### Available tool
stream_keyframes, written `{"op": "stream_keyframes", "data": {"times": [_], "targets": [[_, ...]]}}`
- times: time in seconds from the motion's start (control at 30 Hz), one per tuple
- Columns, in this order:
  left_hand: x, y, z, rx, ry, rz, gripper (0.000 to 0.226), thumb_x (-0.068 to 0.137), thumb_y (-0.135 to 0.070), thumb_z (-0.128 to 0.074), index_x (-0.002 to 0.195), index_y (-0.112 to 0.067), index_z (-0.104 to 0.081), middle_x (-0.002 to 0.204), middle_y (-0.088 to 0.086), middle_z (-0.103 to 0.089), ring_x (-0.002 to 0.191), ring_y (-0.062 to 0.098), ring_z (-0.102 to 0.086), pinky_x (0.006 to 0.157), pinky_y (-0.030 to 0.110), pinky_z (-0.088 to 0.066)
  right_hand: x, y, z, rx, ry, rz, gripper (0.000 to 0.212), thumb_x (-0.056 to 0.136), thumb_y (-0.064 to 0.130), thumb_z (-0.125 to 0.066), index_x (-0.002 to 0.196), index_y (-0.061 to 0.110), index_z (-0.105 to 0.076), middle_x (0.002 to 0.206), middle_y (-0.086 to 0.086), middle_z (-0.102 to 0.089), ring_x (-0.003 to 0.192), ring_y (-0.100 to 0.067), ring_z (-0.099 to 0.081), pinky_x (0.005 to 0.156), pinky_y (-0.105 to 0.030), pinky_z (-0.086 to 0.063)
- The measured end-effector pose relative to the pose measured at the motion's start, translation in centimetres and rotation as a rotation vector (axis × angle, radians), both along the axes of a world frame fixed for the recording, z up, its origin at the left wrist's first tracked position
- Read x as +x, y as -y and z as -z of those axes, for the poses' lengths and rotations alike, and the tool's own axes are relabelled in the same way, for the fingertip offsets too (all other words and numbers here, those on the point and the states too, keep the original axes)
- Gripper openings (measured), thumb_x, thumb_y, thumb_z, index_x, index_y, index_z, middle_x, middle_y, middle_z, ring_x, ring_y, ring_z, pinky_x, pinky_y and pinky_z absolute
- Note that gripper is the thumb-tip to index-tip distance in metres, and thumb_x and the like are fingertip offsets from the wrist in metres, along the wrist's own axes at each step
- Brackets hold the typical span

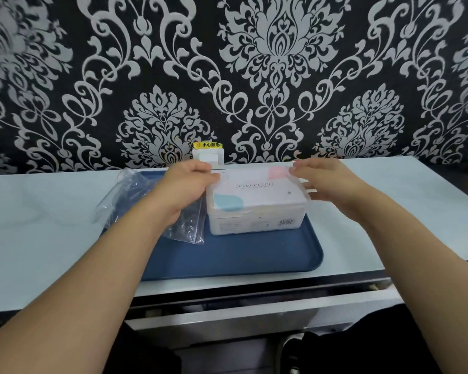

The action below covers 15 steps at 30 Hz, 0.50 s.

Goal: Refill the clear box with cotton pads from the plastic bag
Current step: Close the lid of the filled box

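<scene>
The clear box [256, 211] stands on a blue tray [241, 255], packed with white cotton pads and covered by a lid printed with "COSMETIC PUFF". My left hand [185, 186] touches the lid's far left corner. My right hand [327, 182] holds the lid's far right edge, fingers curled around it. A crumpled clear plastic bag [135, 201] lies on the tray's left side, partly under my left wrist and forearm. Whether the bag holds any pads cannot be made out.
The tray sits on a pale countertop [38, 211] against a black-and-silver patterned wall. A white wall socket [208, 156] with a yellow label is just behind the box. Below the counter's front edge a drawer [254, 311] stands slightly open.
</scene>
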<state>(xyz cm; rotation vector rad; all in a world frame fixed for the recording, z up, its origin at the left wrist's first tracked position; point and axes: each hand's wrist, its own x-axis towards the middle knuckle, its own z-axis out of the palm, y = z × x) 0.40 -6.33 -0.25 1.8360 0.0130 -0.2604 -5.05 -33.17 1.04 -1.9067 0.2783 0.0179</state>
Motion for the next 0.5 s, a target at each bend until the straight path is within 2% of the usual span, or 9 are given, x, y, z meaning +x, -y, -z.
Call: {"op": "stream_keyframes", "data": {"times": [0.13, 0.27, 0.33, 0.37, 0.43, 0.47, 0.5], "targets": [[-0.9, -0.4, 0.2, 0.026, 0.024, 0.025, 0.053, 0.081, -0.006, -0.080, 0.131, -0.013, -0.061, 0.122, 0.001, -0.070, 0.110, 0.017, -0.068, 0.101, 0.039, -0.054, -0.6, -0.4, 0.3, -0.058, -0.047, -0.097, 0.023, 0.091, 0.023, -0.069, 0.109, 0.009, -0.071, 0.106, -0.007, -0.076, 0.089, -0.017, -0.072, 0.070, -0.027, -0.058], [-1.8, -1.1, 0.1, -0.007, 0.013, 0.036, 0.075, 0.069, -0.005, -0.089, 0.136, -0.009, -0.056, 0.131, 0.004, -0.066, 0.115, 0.019, -0.065, 0.104, 0.040, -0.052, -1.3, -0.4, 0.1, -0.053, -0.082, -0.164, 0.024, 0.092, 0.024, -0.069, 0.112, 0.011, -0.071, 0.103, -0.003, -0.077, 0.097, -0.019, -0.073, 0.082, -0.032, -0.060], [-2.3, -1.2, 0.3, 0.010, 0.012, 0.109, 0.085, 0.064, -0.008, -0.092, 0.140, -0.010, -0.053, 0.137, -0.002, -0.060, 0.123, 0.013, -0.059, 0.107, 0.035, -0.047, -1.5, -0.6, 0.2, -0.061, -0.106, -0.189, 0.025, 0.091, 0.027, -0.070, 0.110, 0.011, -0.071, 0.101, -0.002, -0.078, 0.096, -0.018, -0.073, 0.085, -0.034, -0.059], [-2.5, -1.1, 0.4, 0.010, 0.023, 0.150, 0.080, 0.066, -0.008, -0.092, 0.136, -0.013, -0.055, 0.133, -0.010, -0.060, 0.122, 0.005, -0.057, 0.105, 0.027, -0.045, -1.5, -0.6, 0.2, -0.064, -0.108, -0.192, 0.025, 0.091, 0.028, -0.071, 0.109, 0.011, -0.071, 0.100, -0.002, -0.078, 0.095, -0.018, -0.073, 0.085, -0.035, -0.059], [-3.1, -0.7, 0.4, -0.018, 0.038, 0.201, 0.053, 0.073, -0.003, -0.086, 0.112, -0.028, -0.060, 0.107, -0.025, -0.059, 0.096, -0.016, -0.055, 0.084, 0.006, -0.043, -1.4, -0.8, 0.2, -0.063, -0.108, -0.186, 0.024, 0.090, 0.027, -0.072, 0.108, 0.011, -0.070, 0.098, -0.002, -0.078, 0.094, -0.019, -0.074, 0.083, -0.034, -0.059], [-3.2, -0.5, 0.3, -0.041, 0.044, 0.211, 0.047, 0.076, 0.000, -0.083, 0.100, -0.033, -0.060, 0.098, -0.029, -0.056, 0.083, -0.022, -0.051, 0.074, 0.001, -0.040, -1.4, -0.9, 0.2, -0.061, -0.106, -0.178, 0.025, 0.089, 0.027, -0.073, 0.108, 0.010, -0.070, 0.098, -0.002, -0.078, 0.094, -0.019, -0.074, 0.081, -0.034, -0.060], [-3.3, -0.3, 0.3, -0.057, 0.047, 0.208, 0.045, 0.078, 0.002, -0.081, 0.092, -0.034, -0.059, 0.096, -0.029, -0.056, 0.079, -0.024, -0.050, 0.072, 0.001, -0.040, -1.3, -0.9, 0.2, -0.061, -0.105, -0.166, 0.026, 0.089, 0.027, -0.073, 0.108, 0.009, -0.070, 0.099, -0.003, -0.078, 0.094, -0.019, -0.074, 0.080, -0.033, -0.059]]}}
